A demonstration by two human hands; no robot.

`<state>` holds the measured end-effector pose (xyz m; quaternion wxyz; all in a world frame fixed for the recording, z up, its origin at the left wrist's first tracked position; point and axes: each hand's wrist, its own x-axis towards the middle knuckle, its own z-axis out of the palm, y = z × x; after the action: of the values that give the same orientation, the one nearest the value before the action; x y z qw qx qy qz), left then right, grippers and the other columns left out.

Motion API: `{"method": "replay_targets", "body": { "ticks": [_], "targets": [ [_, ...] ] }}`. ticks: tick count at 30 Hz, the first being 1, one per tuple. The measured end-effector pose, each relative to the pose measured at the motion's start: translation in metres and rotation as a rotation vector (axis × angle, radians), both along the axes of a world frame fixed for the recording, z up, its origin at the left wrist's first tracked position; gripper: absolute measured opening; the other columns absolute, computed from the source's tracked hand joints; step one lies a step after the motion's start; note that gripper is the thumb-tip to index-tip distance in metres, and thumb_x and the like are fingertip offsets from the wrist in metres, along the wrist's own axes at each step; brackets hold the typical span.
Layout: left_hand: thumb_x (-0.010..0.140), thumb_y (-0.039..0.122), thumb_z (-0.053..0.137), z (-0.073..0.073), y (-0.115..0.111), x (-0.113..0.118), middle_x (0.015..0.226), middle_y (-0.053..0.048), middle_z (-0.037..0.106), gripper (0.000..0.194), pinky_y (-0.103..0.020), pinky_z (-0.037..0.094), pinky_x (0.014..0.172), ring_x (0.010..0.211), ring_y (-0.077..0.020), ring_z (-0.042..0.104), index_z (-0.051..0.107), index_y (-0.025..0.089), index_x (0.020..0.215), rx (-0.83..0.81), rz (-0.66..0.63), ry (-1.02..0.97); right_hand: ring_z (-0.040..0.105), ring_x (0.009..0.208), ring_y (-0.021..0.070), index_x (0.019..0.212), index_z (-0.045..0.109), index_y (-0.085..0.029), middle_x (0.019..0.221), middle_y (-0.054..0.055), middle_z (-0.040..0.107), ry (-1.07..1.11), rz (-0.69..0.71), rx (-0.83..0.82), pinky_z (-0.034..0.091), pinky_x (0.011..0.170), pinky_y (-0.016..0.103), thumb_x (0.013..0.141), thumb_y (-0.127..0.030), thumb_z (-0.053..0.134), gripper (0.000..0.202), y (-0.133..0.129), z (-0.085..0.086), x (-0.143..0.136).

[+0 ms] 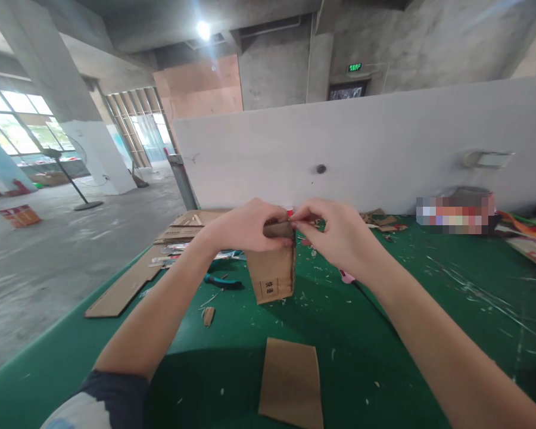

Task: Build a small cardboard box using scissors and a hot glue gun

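A small cardboard box (271, 271) with a printed mark low on its front stands upright on the green table (232, 381). My left hand (254, 223) grips its top edge from the left, thumb in front and fingers behind. At the box's upper right corner, my right hand (333, 229) pinches with thumb and forefinger; whatever is between those fingertips is too small to make out. A loose cardboard piece (291, 381) lies flat nearer to me. Below my right wrist, a pink tool end (347, 276) with a dark cord shows partly.
Teal-handled pliers (223, 282) and a cardboard scrap (209, 316) lie left of the box. Cardboard sheets (125, 286) line the table's left side. A white partition (366, 155) rises behind the table. Trimmings litter the surface, and colourful materials (527, 229) lie at the far right.
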<state>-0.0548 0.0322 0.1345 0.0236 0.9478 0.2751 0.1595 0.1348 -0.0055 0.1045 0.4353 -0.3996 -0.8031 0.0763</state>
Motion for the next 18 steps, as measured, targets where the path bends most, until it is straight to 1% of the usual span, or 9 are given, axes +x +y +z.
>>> {"method": "replay_targets", "body": {
  "ticks": [4, 8, 11, 13, 15, 18],
  "targets": [
    [0.079, 0.031, 0.053, -0.0012, 0.0006, 0.0007, 0.064, 0.003, 0.056, 0.015, -0.024, 0.030, 0.053, 0.057, -0.0084, 0.046, 0.060, 0.017, 0.082, 0.005, -0.001, -0.005, 0.059, 0.070, 0.0142, 0.079, 0.059, -0.021, 0.077, 0.000, 0.065, -0.029, -0.001, 0.014, 0.041, 0.062, 0.027, 0.086, -0.017, 0.050, 0.013, -0.0014, 0.0007, -0.0009],
    [0.081, 0.031, 0.052, -0.0010, 0.0002, 0.0009, 0.059, 0.004, 0.051, 0.015, -0.023, 0.030, 0.052, 0.054, -0.0078, 0.043, 0.058, 0.017, 0.076, 0.016, -0.005, -0.006, 0.056, 0.068, 0.0131, 0.077, 0.059, -0.021, 0.076, 0.000, 0.065, -0.051, -0.003, 0.028, 0.040, 0.061, 0.026, 0.085, -0.016, 0.050, 0.013, 0.0011, -0.0008, -0.0010],
    [0.085, 0.038, 0.049, 0.0011, -0.0031, -0.0002, 0.056, 0.003, 0.049, 0.027, -0.023, 0.028, 0.050, 0.053, -0.0082, 0.043, 0.056, 0.017, 0.070, 0.032, 0.036, 0.003, 0.058, 0.076, 0.0151, 0.081, 0.062, -0.021, 0.085, 0.001, 0.066, -0.027, 0.024, 0.025, 0.042, 0.064, 0.027, 0.085, -0.017, 0.051, 0.013, 0.0041, -0.0026, 0.0003],
    [0.087, 0.042, 0.047, 0.0031, -0.0058, -0.0013, 0.058, 0.003, 0.051, 0.031, -0.023, 0.028, 0.050, 0.053, -0.0085, 0.044, 0.059, 0.017, 0.073, 0.026, 0.061, 0.010, 0.059, 0.084, 0.0168, 0.083, 0.063, -0.022, 0.095, 0.003, 0.066, -0.009, 0.059, 0.007, 0.044, 0.066, 0.028, 0.084, -0.019, 0.051, 0.013, 0.0050, -0.0030, 0.0021],
    [0.087, 0.043, 0.046, 0.0048, -0.0069, -0.0025, 0.062, 0.002, 0.054, 0.032, -0.023, 0.029, 0.051, 0.055, -0.0086, 0.045, 0.063, 0.017, 0.079, -0.015, 0.041, 0.011, 0.060, 0.088, 0.0179, 0.084, 0.064, -0.023, 0.100, 0.003, 0.065, -0.017, 0.091, -0.025, 0.046, 0.069, 0.030, 0.085, -0.021, 0.051, 0.013, 0.0044, -0.0020, 0.0043],
    [0.087, 0.044, 0.047, 0.0063, -0.0043, -0.0043, 0.065, 0.002, 0.055, 0.033, -0.022, 0.030, 0.052, 0.058, -0.0087, 0.044, 0.065, 0.017, 0.083, -0.112, -0.022, 0.002, 0.060, 0.089, 0.0184, 0.086, 0.065, -0.024, 0.097, 0.002, 0.066, -0.069, 0.109, -0.036, 0.046, 0.073, 0.031, 0.086, -0.025, 0.051, 0.014, 0.0012, 0.0015, 0.0068]
  ]
}}
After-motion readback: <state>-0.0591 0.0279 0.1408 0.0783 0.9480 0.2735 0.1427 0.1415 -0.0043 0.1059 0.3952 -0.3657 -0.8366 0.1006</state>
